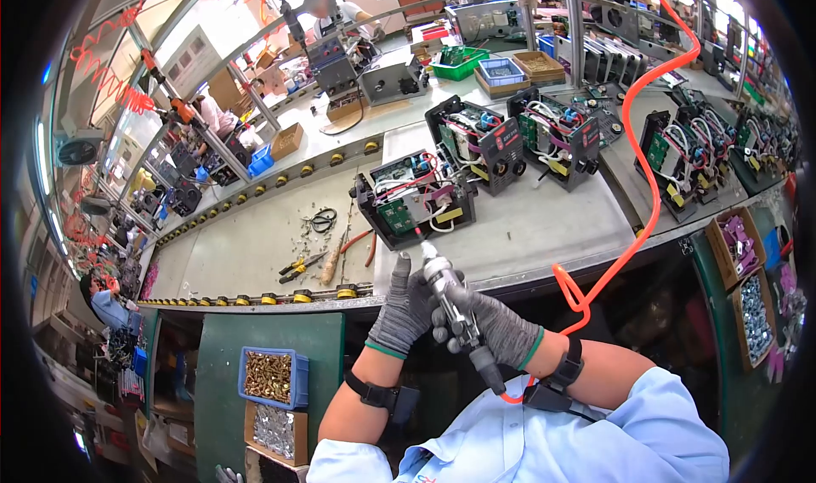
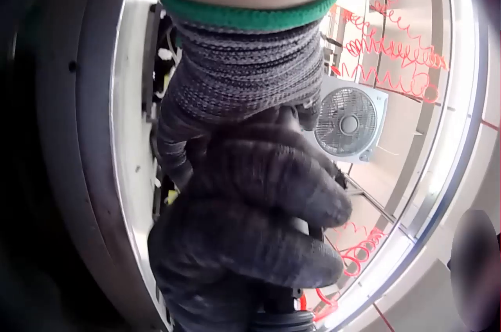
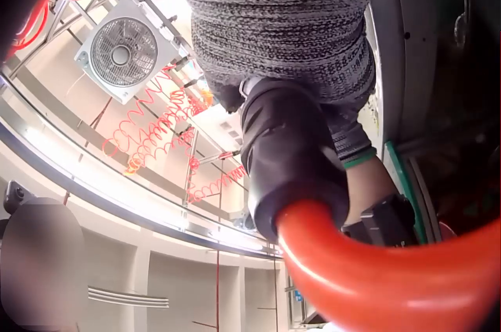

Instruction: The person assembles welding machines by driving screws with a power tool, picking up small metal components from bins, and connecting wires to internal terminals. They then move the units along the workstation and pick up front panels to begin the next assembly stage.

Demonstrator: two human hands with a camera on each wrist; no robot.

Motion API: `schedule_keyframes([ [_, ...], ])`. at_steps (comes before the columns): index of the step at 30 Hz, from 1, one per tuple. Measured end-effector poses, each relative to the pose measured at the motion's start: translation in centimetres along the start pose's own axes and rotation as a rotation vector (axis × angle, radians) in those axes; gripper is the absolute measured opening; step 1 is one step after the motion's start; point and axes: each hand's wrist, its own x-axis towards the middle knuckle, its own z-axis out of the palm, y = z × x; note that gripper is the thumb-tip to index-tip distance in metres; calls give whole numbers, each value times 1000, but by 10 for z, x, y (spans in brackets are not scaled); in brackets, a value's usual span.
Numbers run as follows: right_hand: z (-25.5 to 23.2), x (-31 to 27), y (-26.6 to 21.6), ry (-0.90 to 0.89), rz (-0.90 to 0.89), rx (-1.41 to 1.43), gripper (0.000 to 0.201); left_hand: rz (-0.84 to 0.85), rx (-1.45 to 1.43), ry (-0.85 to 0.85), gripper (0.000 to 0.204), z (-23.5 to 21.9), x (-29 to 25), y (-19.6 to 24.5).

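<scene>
Now your right grip (image 1: pixel 503 326) clasps the driver (image 1: pixel 461 321), left grip (image 1: pixel 399 309) unclear; tilting risks slipping at the table's near edge (image 1: pixel 544 249).

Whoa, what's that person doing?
A person in a light blue shirt is working at a long pale bench. Their grey-gloved right hand grips a silver-and-black tool with an orange hose. Its tip points toward an open black box of wires. The grey-gloved left hand is right beside the tool.
</scene>
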Motion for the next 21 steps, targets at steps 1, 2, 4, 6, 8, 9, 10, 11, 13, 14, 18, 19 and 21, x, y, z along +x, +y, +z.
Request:
schedule_keyframes([
  [1, 0, -8, 3, -31, 27, -37, 46, -30, -29, -90, 90, 2, 3, -3],
  [2, 2, -16, 3, -64, 54, -78, 45, -57, -58, -179, 90, 4, 7, -6],
  [4, 4, -27, -3, -104, 74, -98, 42, 51, 34, -123, 82, 40, -8, -13],
  [6, -1, -36, -14, -232, 41, -333, 41, 145, 179, -182, 67, 53, -13, -17],
  [8, -2, -54, -27, -247, 68, -435, 39, 160, 210, -158, 55, 84, -26, -16],
  [9, 1, -64, -30, -193, -6, -500, 38, 165, 341, -130, 54, 102, -32, -14],
  [10, 3, -73, -35, -138, -79, -564, 38, 171, 470, -101, 52, 111, -33, -14],
  [11, 0, -82, -40, -96, -96, -562, 39, 191, 463, -144, 54, 114, -29, -19],
  [13, -6, -109, -62, 67, -126, -760, 42, 270, 682, -288, 68, 118, -30, -11],
  [14, -15, -123, -76, 117, -169, -902, 41, 337, 698, -319, 76, 119, -32, -10],
  [18, -27, -214, -154, 368, -236, -1528, 57, 743, 925, 272, 25, 63, -32, 51],
  [19, -29, -234, -175, 370, -220, -1754, 59, 786, 888, 397, 31, 33, -23, 66],
  [21, -36, -262, -210, 407, 49, -1920, 60, 937, 982, 567, 38, -49, 5, 96],
])
